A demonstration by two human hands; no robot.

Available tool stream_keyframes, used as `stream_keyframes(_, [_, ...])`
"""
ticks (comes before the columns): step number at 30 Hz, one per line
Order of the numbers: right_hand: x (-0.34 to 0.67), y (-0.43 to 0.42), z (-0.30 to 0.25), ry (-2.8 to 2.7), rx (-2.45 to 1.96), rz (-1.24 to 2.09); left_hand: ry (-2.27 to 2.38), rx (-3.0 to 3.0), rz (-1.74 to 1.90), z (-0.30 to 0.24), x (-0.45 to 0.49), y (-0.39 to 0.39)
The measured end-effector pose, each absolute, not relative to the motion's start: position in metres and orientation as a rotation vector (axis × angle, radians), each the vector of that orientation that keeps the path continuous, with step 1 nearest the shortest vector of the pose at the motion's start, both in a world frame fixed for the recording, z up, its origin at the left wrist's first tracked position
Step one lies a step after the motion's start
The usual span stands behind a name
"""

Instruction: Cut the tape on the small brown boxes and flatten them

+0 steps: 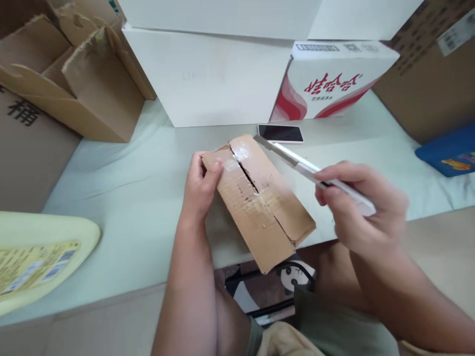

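Note:
A small brown cardboard box point(256, 198) is tilted in front of me, with clear tape and a dark slit running along the seam of its top. My left hand point(200, 185) grips its far left corner, thumb on top; the other fingers are partly hidden. In my right hand point(359, 202) is a white utility knife point(308, 170), held closed between thumb and fingers. Its metal blade point(264, 142) is extended and points left, close to the box's far right corner. Whether the blade touches the cardboard I cannot tell.
Behind the box, a smartphone point(281, 133) lies on the pale green cloth point(122, 198). White cartons point(222, 74) and a red-and-white carton point(334, 84) stand at the back. An open cardboard box point(100, 94) is at far left, a yellow-green bottle point(44, 257) at near left, a blue item point(449, 148) at right.

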State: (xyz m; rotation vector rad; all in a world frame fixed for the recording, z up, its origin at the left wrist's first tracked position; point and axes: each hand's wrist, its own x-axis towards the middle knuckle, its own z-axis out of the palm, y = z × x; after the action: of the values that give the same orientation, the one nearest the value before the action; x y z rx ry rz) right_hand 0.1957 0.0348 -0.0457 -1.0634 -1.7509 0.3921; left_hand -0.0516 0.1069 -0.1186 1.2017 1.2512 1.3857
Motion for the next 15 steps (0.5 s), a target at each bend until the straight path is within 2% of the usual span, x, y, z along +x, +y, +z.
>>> stream_keyframes(6, [0.169,0.038,-0.044,-2.052,-1.051,0.277,1.230,1.160,1.403,-0.122,-0.049,0.109])
stream_keyframes(15, [0.169,0.039,-0.056,-2.093,-1.022,0.290,1.215,1.079,1.368,-0.119,-0.048,0.110])
